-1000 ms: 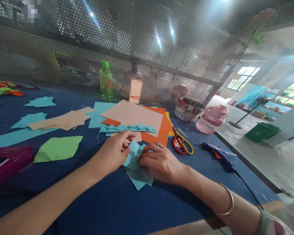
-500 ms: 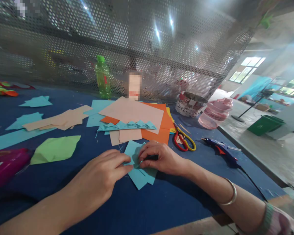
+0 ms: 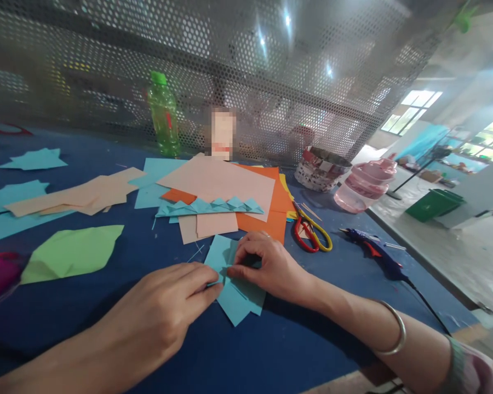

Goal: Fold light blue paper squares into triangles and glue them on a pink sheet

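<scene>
A light blue paper piece [image 3: 235, 298], partly folded, lies on the dark blue table [image 3: 238, 355] in front of me. My left hand [image 3: 160, 312] rests flat with its fingertips pressed on the paper's left edge. My right hand [image 3: 271, 265], wearing a ring and a silver bangle, has its fingers curled and pinched on a fold of the same paper. Just behind lie a strip of folded blue triangles [image 3: 211, 207] and stacked peach and orange sheets [image 3: 225, 189].
Red-and-yellow scissors [image 3: 312, 232] and a blue glue gun [image 3: 378, 254] with its cord lie to the right. A green paper [image 3: 68, 253], a green bottle [image 3: 162, 112], a woven basket [image 3: 321, 168] and a pink container [image 3: 363, 186] stand around. Perforated metal screen behind.
My left hand slid from the paper's top edge down to its left edge. My right hand's fingers curled tighter onto the fold. The view shifted slightly.
</scene>
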Tool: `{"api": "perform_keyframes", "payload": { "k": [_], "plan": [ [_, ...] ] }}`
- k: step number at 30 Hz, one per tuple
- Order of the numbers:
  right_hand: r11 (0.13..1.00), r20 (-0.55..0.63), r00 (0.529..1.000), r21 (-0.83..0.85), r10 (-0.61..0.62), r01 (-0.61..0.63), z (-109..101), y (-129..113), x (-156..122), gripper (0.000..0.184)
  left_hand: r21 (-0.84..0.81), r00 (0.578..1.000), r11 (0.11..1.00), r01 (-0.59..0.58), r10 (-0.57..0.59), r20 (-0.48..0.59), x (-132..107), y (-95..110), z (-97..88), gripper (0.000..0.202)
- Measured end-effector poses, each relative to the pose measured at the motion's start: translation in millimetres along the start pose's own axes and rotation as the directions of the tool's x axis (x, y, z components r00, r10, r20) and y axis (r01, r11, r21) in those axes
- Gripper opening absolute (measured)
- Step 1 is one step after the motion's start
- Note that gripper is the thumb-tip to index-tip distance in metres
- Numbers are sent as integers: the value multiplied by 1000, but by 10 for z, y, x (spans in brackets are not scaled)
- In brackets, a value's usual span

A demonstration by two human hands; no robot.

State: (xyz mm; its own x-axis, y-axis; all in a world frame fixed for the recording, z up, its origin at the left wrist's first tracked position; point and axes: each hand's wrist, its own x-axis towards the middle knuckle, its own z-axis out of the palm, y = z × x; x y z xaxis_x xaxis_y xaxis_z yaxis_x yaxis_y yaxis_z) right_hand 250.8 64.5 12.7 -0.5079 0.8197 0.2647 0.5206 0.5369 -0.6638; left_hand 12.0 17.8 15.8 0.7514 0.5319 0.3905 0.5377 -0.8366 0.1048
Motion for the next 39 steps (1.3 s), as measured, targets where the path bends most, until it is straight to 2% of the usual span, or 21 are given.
{"api": "perform_keyframes", "payload": {
  "k": [3,8,20,26,30,34,39],
  "plan": [
    [1000,-5,1000,-11,-6,6,4,-13,1,20,3,999,999,-45,45,5,-1,-11,-29,56],
    [1000,-6,1000,-20,-4,4,10,-35,-11,20,-25,1000,1000,-5,5,-10,-3,-27,-30,51],
    [999,-7,1000,-36,-12,12,2,-69,-6,21,22,995,998,-64,65,-72,-3,-33,2,47],
    [999,-18,1000,-30,-12,11,22,-67,-6,22,-8,996,999,-46,45,-77,-25,-48,-5,56],
    [1000,-19,1000,-23,-6,6,26,-63,-2,22,13,997,998,-68,68,-39,-41,-66,21,58],
    [1000,-6,1000,-18,9,-9,17,-69,0,23,44,999,999,-24,23,23,-48,-36,52,59],
    [1000,-7,1000,-17,9,-9,17,-72,-2,23,54,999,998,44,-45,29,-33,45,72,58]
  ]
}}
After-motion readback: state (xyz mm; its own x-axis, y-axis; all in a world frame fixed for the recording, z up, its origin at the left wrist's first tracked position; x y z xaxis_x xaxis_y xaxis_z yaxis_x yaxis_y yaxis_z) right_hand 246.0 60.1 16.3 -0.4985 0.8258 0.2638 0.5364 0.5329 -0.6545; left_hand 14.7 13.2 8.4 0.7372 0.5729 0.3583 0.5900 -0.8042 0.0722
